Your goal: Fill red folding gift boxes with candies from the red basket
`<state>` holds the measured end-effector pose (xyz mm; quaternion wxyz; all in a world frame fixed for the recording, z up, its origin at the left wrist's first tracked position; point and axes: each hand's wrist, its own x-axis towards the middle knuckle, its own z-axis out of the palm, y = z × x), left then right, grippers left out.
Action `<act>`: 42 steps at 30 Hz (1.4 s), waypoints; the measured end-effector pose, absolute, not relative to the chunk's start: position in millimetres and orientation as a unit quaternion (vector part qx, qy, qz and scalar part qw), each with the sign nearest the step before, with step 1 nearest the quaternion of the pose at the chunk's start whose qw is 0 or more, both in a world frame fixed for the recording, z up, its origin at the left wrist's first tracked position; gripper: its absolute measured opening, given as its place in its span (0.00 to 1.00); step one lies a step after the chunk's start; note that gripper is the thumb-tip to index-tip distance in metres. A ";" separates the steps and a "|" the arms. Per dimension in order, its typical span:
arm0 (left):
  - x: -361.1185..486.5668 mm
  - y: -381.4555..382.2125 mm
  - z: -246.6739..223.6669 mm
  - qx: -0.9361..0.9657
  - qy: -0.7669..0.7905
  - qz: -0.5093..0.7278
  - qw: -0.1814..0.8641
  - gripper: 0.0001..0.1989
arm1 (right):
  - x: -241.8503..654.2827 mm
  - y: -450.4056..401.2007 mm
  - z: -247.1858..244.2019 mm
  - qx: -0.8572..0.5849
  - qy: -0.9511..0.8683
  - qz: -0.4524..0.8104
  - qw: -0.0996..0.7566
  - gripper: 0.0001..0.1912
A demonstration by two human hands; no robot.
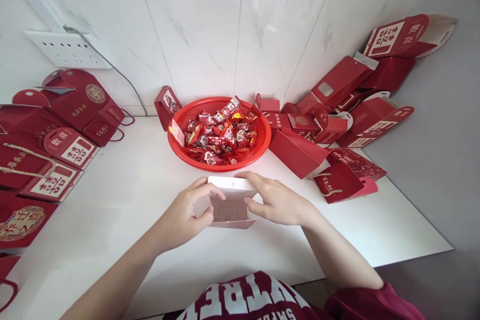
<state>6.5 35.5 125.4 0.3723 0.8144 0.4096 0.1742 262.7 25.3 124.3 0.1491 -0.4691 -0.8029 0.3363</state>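
From where I stand, the left hand (pixel 185 212) has its thumb and forefinger curved around the left side of an open box (pixel 232 210), gripping it; its other fingers are mostly hidden. The right hand (pixel 279 202) pinches the far right part, thumb at the opening, fingers behind the white flap (pixel 227 183). I can't tell whether the box touches the surface (pixel 142 255); it's between the red basket (pixel 174 152) and the near edge. The inside looks shadowy, and its bottom is hard to read.

Just beyond, the basket holds a heap of wrapped sweets (pixel 219 137), the lower ones buried. A small box (pixel 167 105) leans at its left rim. Red boxes crowd the right side (pixel 300 152), overlapping one another, while those along the left edge (pixel 73 147) run out of view. Behind, a cable (pixel 125 80) trails from the socket strip (pixel 71 50).
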 end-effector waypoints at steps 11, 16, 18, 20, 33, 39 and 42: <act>-4.4 39.0 83.2 0.753 0.322 0.349 0.456 0.22 | 262.8 54.4 124.3 -0.419 -0.798 0.327 0.284 0.30; -3.9 36.5 91.5 0.770 0.357 0.347 0.399 0.26 | 251.4 110.8 127.0 -0.476 -0.798 0.292 0.226 0.17; -6.1 40.2 98.7 0.789 0.369 0.310 0.382 0.28 | 239.7 133.8 121.4 -0.474 -0.823 0.285 0.132 0.16; -8.8 47.9 108.0 0.813 0.369 0.263 0.365 0.29 | 226.0 152.4 114.3 -0.465 -0.837 0.276 0.084 0.17; -3.4 84.6 152.7 0.870 0.334 0.029 0.362 0.36 | 184.4 190.6 90.5 -0.506 -0.831 0.223 -0.065 0.36; -8.3 87.8 147.5 0.864 0.336 0.024 0.376 0.37 | 217.6 191.7 92.7 -0.517 -0.829 0.212 0.022 0.22; -9.6 89.3 145.0 0.853 0.337 0.030 0.398 0.37 | 244.0 182.2 95.7 -0.522 -0.820 0.210 0.102 0.23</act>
